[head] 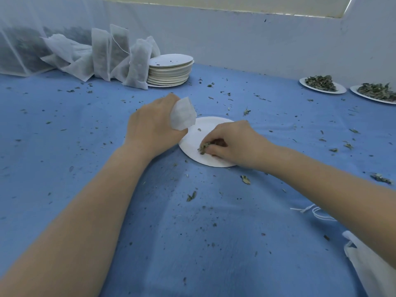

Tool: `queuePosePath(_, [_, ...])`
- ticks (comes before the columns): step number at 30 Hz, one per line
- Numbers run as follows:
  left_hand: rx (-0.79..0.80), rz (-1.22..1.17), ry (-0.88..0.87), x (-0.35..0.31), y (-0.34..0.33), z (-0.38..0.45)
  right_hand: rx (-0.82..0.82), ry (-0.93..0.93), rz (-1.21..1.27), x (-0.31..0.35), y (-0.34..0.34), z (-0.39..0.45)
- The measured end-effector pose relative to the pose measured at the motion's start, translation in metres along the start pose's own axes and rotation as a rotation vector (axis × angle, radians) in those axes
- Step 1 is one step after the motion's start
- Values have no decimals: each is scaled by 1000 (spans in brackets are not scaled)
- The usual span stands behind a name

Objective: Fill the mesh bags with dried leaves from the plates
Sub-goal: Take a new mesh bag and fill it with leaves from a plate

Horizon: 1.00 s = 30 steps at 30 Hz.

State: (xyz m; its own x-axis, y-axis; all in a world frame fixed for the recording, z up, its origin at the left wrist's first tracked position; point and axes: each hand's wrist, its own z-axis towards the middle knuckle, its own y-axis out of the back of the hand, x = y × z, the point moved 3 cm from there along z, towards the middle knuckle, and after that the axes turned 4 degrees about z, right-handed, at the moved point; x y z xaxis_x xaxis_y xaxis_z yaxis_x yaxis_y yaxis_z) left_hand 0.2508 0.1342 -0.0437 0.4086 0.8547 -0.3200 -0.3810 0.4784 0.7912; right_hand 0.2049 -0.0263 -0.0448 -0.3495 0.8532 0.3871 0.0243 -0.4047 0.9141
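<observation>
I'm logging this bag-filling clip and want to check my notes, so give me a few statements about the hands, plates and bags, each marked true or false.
1. The left hand grips a mesh bag. True.
2. The right hand lies flat and holds nothing. False: it pinches dried leaves on the near plate.
3. Two heaped plates sit far right. True.
4. The plate stack is heaped with leaves. False: its top plate bears only specks.

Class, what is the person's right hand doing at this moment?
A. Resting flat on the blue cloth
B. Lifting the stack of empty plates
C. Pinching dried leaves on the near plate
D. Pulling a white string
C: the right hand pinches a clump of dried leaves over the near plate.
</observation>
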Motion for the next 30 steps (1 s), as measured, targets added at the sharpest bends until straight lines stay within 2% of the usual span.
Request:
queuePosePath(2, [9,-6,2,1,0,0,-44,-45,86,0,11,2])
queuePosePath(4, [13,-3,4,1,-1,1,-181,-89,201,-1,33,5])
queuePosePath(6, [20,10,0,1,-2,2,-263,-66,182,4,51,9])
queuePosePath(12, [-11,-31,-12,-4,-3,1,-192,168,-170,41,43,32])
queuePosePath(14, [-40,-132,12,-5,-1,-1,-217,173,-91,47,39,35])
queuePosePath(16, [-76,-236,41,-5,2,-2,-217,149,119,48,39,35])
queuePosePath(19, [-106,-322,69,-3,7,1,-149,131,275,44,43,34])
queuePosePath(22, [-86,-340,66,0,7,1,-108,134,282,43,49,35])
queuePosePath(25, [-36,-294,41,6,5,1,-145,138,191,43,53,36])
queuePosePath(30, [35,-272,90,13,0,-1,-126,125,169,40,51,35])
